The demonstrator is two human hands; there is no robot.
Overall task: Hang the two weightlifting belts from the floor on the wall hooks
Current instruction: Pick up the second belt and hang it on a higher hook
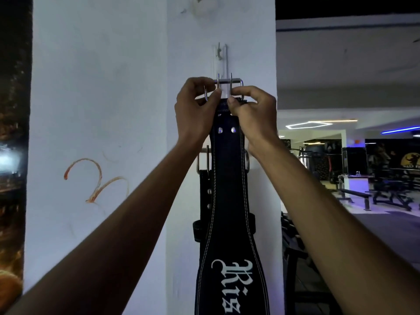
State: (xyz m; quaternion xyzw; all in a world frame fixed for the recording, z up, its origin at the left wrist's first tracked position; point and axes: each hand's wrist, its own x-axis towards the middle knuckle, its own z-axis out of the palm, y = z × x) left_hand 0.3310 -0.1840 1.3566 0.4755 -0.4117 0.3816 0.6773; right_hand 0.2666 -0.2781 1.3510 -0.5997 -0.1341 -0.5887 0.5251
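A black weightlifting belt (229, 201) with white stitching and white lettering hangs down in front of a white pillar. My left hand (195, 110) and my right hand (252, 110) both grip its top end at the steel buckle (227, 84). The buckle's two prongs point up, just below a clear wall hook (220, 56). Behind this belt a second black belt (205, 201) hangs against the pillar, its buckle (201, 161) partly hidden.
The white pillar (102, 87) has an orange scrawl (95, 178) on its left face. Another clear hook (200, 5) sits at the top. To the right lies a dim gym floor with benches (354, 196) and machines.
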